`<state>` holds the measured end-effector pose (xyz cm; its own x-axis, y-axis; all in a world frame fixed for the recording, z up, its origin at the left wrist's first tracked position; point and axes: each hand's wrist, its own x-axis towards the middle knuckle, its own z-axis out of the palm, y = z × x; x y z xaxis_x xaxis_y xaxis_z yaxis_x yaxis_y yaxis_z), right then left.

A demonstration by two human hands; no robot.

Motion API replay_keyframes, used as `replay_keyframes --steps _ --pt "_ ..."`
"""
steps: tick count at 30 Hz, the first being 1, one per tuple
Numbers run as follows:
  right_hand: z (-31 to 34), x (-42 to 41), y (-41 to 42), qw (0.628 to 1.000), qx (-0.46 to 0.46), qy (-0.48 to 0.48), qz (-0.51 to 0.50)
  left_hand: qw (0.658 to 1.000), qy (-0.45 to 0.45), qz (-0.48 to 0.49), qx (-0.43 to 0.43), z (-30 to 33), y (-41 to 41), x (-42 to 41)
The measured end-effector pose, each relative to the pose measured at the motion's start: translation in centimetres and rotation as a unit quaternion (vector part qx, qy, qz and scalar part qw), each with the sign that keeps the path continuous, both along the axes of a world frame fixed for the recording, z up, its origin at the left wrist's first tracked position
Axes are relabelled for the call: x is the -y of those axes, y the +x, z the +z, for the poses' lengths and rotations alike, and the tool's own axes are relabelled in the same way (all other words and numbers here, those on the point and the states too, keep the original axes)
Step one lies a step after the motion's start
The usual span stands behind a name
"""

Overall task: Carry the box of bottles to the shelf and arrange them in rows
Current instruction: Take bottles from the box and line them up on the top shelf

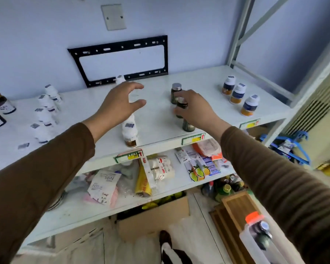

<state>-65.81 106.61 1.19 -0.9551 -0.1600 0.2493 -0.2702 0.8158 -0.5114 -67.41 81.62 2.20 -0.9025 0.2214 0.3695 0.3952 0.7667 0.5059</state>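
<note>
Two hands over my shelf (pixel 160 119): right hand (pixel 195 109) pinches a dark bottle (pixel 181 103) into its row, left hand (pixel 120 103) spread empty.

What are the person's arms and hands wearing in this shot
Both arms wear long brown sleeves with a fine ribbed knit, ending at the wrists. The left hand and right hand are bare: no gloves, rings, watch or bracelets visible.
</note>
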Motion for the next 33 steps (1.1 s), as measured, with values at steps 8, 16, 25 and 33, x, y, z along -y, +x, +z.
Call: replay_keyframes --steps 8,16,25,33 --pt "-3.1 -10.1 14.4 0.996 0.069 0.016 -0.059 0.993 0.014 -0.105 0.052 -4.3 10.5 -12.3" --pt "-9.3 -22.2 24.9 0.971 0.179 0.027 -0.157 0.963 0.000 -0.206 0.176 -12.6 16.8 -25.4" --pt "-18.9 -36.6 32.6 0.942 0.269 -0.017 -0.201 0.927 -0.071 -0.245 0.275 -22.6 22.2 -40.1" --pt "-32.5 -47.2 34.5 0.897 0.411 -0.024 -0.158 0.904 -0.113 -0.198 0.363 -33.7 25.4 -50.2"
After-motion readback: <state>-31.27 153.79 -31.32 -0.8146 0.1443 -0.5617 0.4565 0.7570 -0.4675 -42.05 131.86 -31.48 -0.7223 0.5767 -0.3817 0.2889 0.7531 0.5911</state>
